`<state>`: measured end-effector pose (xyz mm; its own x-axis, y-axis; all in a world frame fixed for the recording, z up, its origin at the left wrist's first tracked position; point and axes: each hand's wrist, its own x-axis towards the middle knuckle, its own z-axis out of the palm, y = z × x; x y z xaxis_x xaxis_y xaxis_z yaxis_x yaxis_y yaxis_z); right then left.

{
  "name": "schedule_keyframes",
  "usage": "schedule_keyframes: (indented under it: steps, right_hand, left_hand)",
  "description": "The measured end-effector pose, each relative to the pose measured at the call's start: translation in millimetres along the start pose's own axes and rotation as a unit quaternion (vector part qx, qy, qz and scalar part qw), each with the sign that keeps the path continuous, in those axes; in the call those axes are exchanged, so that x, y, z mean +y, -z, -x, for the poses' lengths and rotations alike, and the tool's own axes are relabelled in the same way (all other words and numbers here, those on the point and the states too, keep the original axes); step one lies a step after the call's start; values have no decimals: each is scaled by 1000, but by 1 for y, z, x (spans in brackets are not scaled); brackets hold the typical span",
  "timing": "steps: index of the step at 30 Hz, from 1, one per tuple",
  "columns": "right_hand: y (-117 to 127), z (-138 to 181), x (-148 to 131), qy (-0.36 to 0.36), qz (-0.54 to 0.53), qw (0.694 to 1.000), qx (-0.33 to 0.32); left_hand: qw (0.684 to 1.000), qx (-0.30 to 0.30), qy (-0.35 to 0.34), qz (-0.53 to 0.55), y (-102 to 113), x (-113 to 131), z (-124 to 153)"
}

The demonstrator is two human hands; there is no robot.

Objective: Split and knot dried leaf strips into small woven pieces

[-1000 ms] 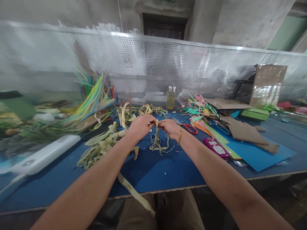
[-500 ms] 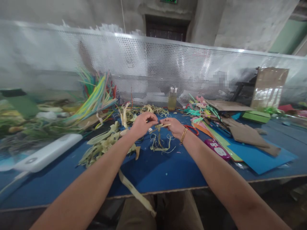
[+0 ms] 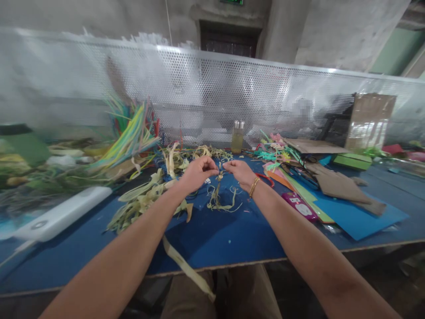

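My left hand (image 3: 196,172) and my right hand (image 3: 239,172) meet over the middle of the blue table (image 3: 219,239). Both are closed in a pinch on a small bundle of dried leaf strips (image 3: 218,195). The bundle hangs between the fingers and its loose ends trail onto the table. A gold bracelet (image 3: 253,187) circles my right wrist. A heap of pale leaf strips (image 3: 142,201) lies just left of my left hand. Red-handled scissors (image 3: 265,178) lie right behind my right wrist.
Colourful strips (image 3: 131,133) stand at the back left, a white flat device (image 3: 61,214) lies at the left. A small bottle (image 3: 237,137) stands by the perforated metal screen (image 3: 212,93). Coloured paper sheets (image 3: 352,212), brown card and a pink box (image 3: 299,204) cover the right side.
The bundle was held upright, then turned sideways between my fingers, and now hangs down again. My hands stay together and have shifted only slightly.
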<state>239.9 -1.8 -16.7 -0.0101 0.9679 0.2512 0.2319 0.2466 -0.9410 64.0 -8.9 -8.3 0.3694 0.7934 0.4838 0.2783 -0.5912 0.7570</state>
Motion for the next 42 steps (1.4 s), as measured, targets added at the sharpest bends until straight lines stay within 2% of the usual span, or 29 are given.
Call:
schedule_keyframes:
  steps: [6,11,16,18,20,22,25,28,31,37,40,42]
  right_hand:
    - [-2,1,-2,72,156,981,89]
    - [3,-3,1,119,209,966,92]
    - [11,-10,6,86,226,968,72]
    - [12,-12,7,50,184,980,54]
    - [13,-12,5,16,98,995,28]
    - [12,-10,2,-10,11,1000,12]
    - [11,-4,-7,-39,-57,998,0]
    - [9,1,-14,-61,-100,993,-23]
    - [9,5,-19,-72,-127,988,-46]
    - [10,10,-27,-21,-137,988,-69]
    - [6,13,-25,22,-73,995,-62]
    - [3,13,-21,50,-7,997,-52]
  left_hand:
    - [993,-54,61,89,-1,0,0]
    - [991,-50,51,114,4,6,1]
    - [963,-66,113,237,9,13,5]
    - [948,-74,133,279,9,15,5]
    - [943,-72,148,291,6,16,5]
    - [947,-59,163,269,2,15,5]
    - [964,-50,171,198,-4,12,5]
    - [979,-72,148,122,-7,11,6]
    - [992,-64,107,35,-6,11,5]
    - [992,15,77,-100,-1,7,3]
    - [988,65,82,-117,2,3,1]
    - [987,73,82,-116,2,2,1]
